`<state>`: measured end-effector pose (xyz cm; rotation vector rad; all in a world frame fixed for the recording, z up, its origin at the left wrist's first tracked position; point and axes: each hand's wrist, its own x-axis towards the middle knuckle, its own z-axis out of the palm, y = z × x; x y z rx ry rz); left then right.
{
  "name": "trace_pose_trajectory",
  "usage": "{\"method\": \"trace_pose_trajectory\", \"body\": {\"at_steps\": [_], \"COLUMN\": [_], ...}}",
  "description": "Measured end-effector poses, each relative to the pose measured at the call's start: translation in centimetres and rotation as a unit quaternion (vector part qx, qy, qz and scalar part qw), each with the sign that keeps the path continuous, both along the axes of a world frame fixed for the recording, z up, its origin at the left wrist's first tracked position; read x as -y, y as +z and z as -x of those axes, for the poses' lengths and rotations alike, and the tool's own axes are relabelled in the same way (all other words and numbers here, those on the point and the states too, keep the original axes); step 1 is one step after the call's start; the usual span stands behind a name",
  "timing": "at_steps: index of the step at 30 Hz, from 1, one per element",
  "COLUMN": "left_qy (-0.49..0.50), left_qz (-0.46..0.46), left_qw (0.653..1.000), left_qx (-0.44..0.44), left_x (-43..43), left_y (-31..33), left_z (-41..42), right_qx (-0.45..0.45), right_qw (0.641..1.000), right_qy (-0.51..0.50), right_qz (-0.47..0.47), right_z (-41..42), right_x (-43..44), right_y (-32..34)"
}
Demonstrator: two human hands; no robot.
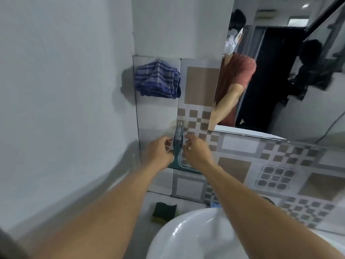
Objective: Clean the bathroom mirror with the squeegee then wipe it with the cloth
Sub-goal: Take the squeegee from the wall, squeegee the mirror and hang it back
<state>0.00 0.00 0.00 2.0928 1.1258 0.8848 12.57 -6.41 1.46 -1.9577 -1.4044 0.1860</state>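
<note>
Tiled wall (pixel 201 85); hands (pixel 178 152) half-hiding squeegee (pixel 178 142)

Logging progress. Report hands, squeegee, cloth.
Both hands at the squeegee hanging on the wall, grip unclear. Cloth hangs above. Mirror unobstructed.

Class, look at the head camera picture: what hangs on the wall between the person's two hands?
In the head view, the squeegee hangs handle-up on the tiled wall between the left hand and the right hand, both at its handle.
</note>
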Motion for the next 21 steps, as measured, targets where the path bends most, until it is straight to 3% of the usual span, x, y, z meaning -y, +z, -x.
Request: {"method": "trace_pose_trajectory", "body": {"at_steps": [10, 21], "left_qy": [0.025, 0.020], "left_qz": [-0.019, -0.045], "left_qw": [0.990, 0.982], "left_qx": [0.139, 0.183], "left_x": [-1.0, -1.1], "left_y": [-1.0, -0.8], "left_z": [-1.7, -1.8], "right_qx": [-0.076, -0.179], "right_qw": [0.989, 0.966], "right_qy": [-0.039, -0.041], "right_qz": [-0.117, -0.182], "right_z": [0.3, 0.9], "right_x": [-2.2, -1.7], "right_y": [-2.3, -1.2]}}
